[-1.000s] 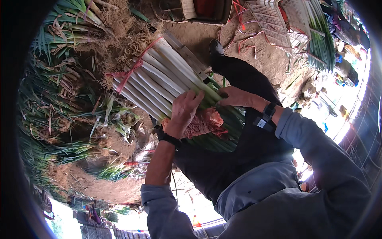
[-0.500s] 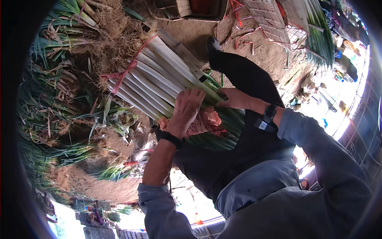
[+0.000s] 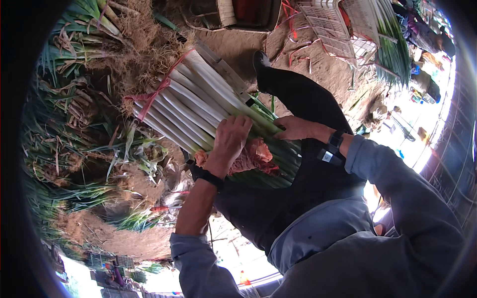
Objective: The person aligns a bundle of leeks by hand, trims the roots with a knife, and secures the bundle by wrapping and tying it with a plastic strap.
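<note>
A flat bundle of leek-like green onions (image 3: 191, 102) lies slanting before my lap, white shanks toward the upper left and green leaves over my legs. A red-pink tie (image 3: 150, 98) goes across the white end. My left hand (image 3: 229, 141) is closed, its curled fingers on the stalks where white turns green; what lies under its fingertips is partly hidden. My right hand (image 3: 294, 127) grips the green part of the stalks at the bundle's far right edge. A crumpled reddish wrap (image 3: 252, 158) sits across the bundle beside my left hand.
A metal bar (image 3: 223, 67) runs along the bundle's far side. Loose onions with roots (image 3: 131, 59) are heaped at left, with green leaves (image 3: 54, 144) below. Beyond my outstretched leg stand a white plastic crate (image 3: 325, 27) and another onion bundle (image 3: 390, 44). Red strings (image 3: 293, 35) litter the dirt floor.
The view has shifted slightly. My left hand has moved a little down and left along the stalks. My right hand stays at the right edge, its fingers drawn closer around the stalks.
</note>
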Demonstrator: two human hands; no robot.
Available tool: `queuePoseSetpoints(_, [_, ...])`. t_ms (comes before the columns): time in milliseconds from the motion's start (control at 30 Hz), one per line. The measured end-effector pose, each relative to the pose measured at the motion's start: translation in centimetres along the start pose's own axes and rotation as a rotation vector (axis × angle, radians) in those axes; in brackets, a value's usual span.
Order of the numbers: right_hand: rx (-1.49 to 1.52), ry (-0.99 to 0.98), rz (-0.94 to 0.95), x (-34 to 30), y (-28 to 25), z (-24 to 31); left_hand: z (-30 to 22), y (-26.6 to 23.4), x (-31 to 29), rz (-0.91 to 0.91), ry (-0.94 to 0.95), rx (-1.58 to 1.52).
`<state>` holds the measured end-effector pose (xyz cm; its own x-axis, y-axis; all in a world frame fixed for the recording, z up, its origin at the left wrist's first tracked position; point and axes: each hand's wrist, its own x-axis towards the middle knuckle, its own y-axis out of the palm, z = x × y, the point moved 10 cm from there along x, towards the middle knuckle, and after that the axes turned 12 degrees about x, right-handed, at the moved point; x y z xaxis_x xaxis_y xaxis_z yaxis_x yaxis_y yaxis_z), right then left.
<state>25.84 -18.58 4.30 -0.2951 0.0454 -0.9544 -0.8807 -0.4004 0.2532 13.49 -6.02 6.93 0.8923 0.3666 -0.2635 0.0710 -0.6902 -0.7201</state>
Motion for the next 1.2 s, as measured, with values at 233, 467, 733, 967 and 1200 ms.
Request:
queuePoseSetpoints(233, [-0.196,-0.131,-0.026,0.8,-0.4,1.0,-1.5,1.4,0.2,0.056,0.106,0.071])
queuePoseSetpoints(467, [-0.317,-0.475,-0.391,-1.5,-1.4,2.5,-1.5,0.4,0.5,-0.019,0.083,0.026])
queuePoseSetpoints(733, [-0.583,-0.331,-0.465,0.7,-1.5,3.1,-1.2,0.8,0.2,0.006,0.079,0.029])
queuePoseSetpoints(967, [-0.557,-0.356,-0.363,2.0,-0.3,3.6,-0.6,1.7,-0.2,-0.022,0.038,0.051])
queuePoseSetpoints(1200, [-0.498,-0.295,-0.345,2.4,-1.0,3.6,-0.8,1.4,0.1,-0.023,0.069,0.03])
